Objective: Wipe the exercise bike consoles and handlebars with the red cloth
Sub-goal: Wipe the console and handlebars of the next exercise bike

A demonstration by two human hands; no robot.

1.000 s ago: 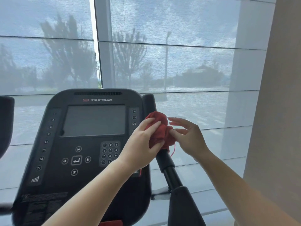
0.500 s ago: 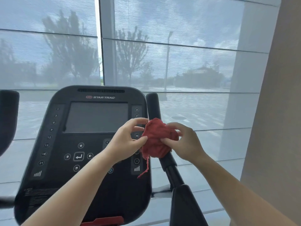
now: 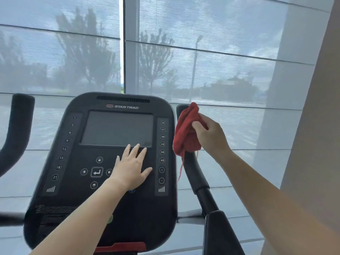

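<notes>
The black bike console [image 3: 77, 162] with a grey screen [image 3: 117, 127] fills the centre. My left hand [image 3: 131, 168] lies flat on its keypad area, fingers spread, holding nothing. The red cloth [image 3: 186, 133] is bunched around the top of the right handlebar [image 3: 195, 173], covering its tip. My right hand [image 3: 209, 134] grips the cloth from the right side. A loose red thread hangs down from the cloth along the bar. The left handlebar [image 3: 17, 122] curves up at the far left.
A window with a translucent grey shade [image 3: 202, 61] stands right behind the bike. A beige wall or column [image 3: 316, 135] rises close on the right. A black post [image 3: 219, 234] runs down below the right handlebar.
My left hand let go of the cloth and moved left onto the console face. My right hand now holds the cloth alone and has slid it up to the handlebar's tip.
</notes>
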